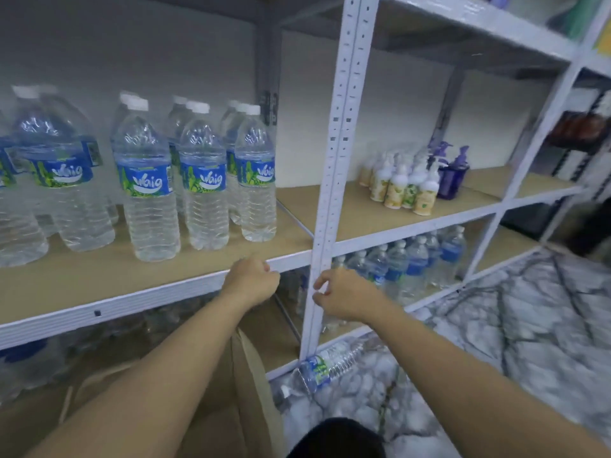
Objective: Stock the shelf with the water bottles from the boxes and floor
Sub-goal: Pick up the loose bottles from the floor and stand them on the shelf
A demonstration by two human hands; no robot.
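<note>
2 hands at the shelf [132,302] front edge hold nothing: left hand [251,280] fisted, right hand [345,297] loosely curled beside the upright post [331,193].

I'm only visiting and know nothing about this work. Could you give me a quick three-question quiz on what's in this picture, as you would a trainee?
1. Multiple choice: where does the fallen water bottle lie?
A. On the floor, at the foot of the shelf post
B. Inside the cardboard box
C. On the top shelf

2. True or false: the left hand or the right hand holds a bottle.

3. Fill in the blank: beside the cream lotion bottles stand pump bottles coloured ____.

Key: 1 A; 2 false; 3 purple.
</note>
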